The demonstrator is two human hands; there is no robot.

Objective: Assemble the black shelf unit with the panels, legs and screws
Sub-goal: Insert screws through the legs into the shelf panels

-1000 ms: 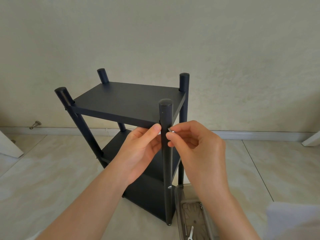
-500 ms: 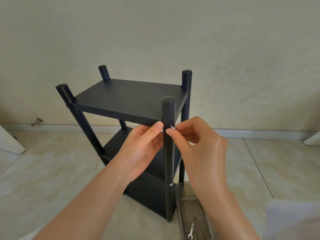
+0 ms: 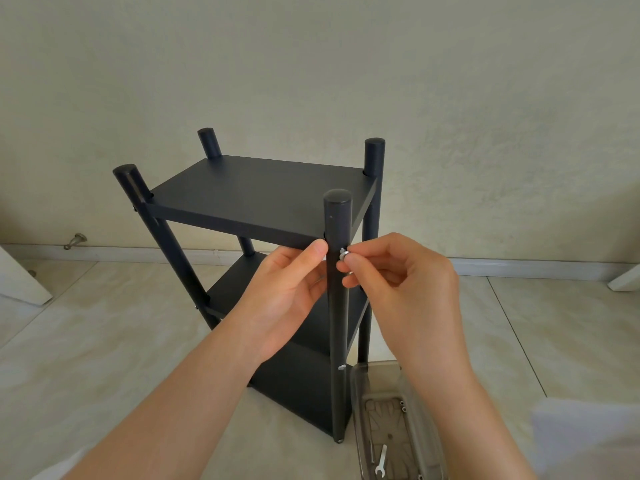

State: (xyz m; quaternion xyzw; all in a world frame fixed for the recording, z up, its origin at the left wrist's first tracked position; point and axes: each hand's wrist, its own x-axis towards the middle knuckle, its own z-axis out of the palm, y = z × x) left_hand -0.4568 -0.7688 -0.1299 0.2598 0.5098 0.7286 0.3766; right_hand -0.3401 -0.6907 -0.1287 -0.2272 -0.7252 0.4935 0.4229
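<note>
Standing upright on the tiled floor (image 3: 104, 341) in the middle of the head view, the black shelf unit (image 3: 221, 306) looks nearly finished. Four legs carry a top panel (image 3: 263, 195), a middle panel and a bottom one, all apparently seated.

The right hand (image 3: 408, 289) has its grip pinched on a small silver screw (image 3: 343, 252). It holds the screw against the side of the near leg (image 3: 337, 323), level with the top panel's front corner. At 9 o'clock from that leg, the left hand (image 3: 287, 296) presses its thumb at the same corner. Its fingers sit behind the leg, so I cannot tell whether that grip wraps the leg or only braces it.

At 6 o'clock down the same leg, a fitted screw head (image 3: 341, 367) already shows, so the lower joint seems done.

At 5 o'clock on the floor, a clear tray (image 3: 360, 393) holds a small wrench (image 3: 381, 465) and a few loose screws (image 3: 402, 405).

My judgement is that this top-corner screw is among the last. It has yet to be started in its hole and then tightened, probably with the wrench. The far corners cannot be checked from here.
</note>
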